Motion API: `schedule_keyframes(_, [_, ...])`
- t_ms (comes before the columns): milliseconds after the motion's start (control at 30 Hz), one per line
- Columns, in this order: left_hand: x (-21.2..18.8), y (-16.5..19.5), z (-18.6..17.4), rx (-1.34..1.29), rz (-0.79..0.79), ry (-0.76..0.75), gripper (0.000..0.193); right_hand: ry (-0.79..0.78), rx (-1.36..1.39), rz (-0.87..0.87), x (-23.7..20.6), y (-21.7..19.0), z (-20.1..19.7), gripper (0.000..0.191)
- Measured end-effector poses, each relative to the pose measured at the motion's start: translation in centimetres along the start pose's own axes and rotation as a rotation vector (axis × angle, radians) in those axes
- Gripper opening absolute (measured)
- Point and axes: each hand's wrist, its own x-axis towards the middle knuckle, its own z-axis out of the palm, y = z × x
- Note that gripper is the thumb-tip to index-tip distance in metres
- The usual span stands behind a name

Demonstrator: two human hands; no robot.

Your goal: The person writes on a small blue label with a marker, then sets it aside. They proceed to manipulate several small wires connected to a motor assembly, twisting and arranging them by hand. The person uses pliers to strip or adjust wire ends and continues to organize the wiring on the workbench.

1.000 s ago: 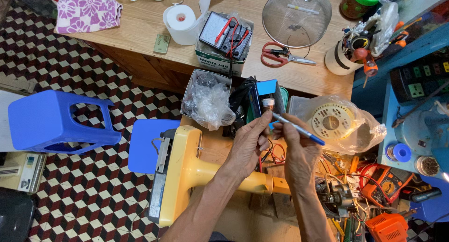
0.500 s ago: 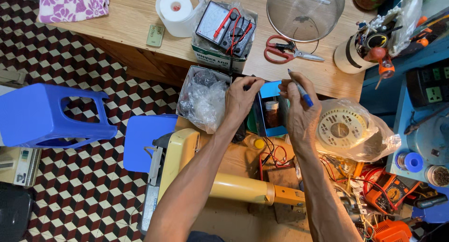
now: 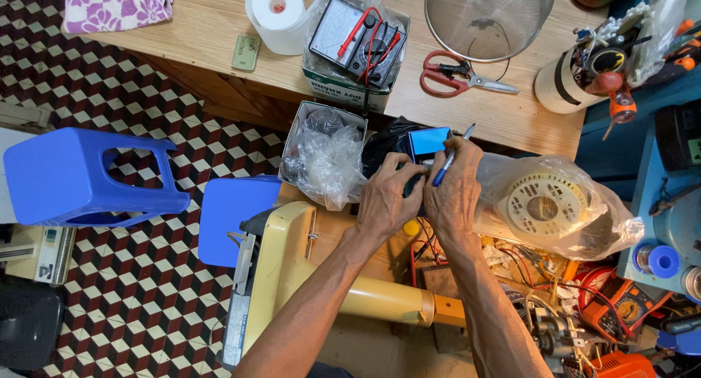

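Note:
My left hand (image 3: 383, 197) and my right hand (image 3: 454, 192) meet over a small blue box (image 3: 427, 141) that sits beside a black plastic bag (image 3: 387, 139). A blue pen (image 3: 447, 162) is pinched in the fingers of my right hand, its tip pointing up and to the right. My left hand's fingers curl around a dark object under the blue box; the object itself is mostly hidden. Both forearms cross a cream-yellow appliance body (image 3: 292, 261) with red wires (image 3: 422, 252) showing beside it.
A wooden table (image 3: 219, 27) carries a multimeter (image 3: 358, 35) on a box, red scissors (image 3: 453, 75), a paper roll (image 3: 274, 5) and a wire-mesh basket (image 3: 489, 13). A bagged fan part (image 3: 544, 206) lies right. Blue stools (image 3: 73, 177) stand left on the checkered floor.
Both hands have drawn closer together over the blue box. The pen in my right hand has tilted more upright. The view has shifted slightly.

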Motion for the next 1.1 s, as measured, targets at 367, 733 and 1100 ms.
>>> schedule_keyframes(367, [2.6, -1.9, -0.1, -0.757, -0.855, -0.119, 0.053, 0.032, 0.284, 0.124, 1.7, -0.5, -1.0, 0.022])
schedule_keyframes(733, [5.1, 0.4, 2.2, -0.780, -0.794, -0.066, 0.029, 0.153, 0.266, 0.186, -0.1, 0.3, -2.3, 0.012])
schedule_keyframes(1100, [4.2, -1.1, 1.9, -0.565, -0.615, -0.091, 0.029, 0.218, 0.359, 0.329, -1.7, -0.4, -2.5, 0.017])
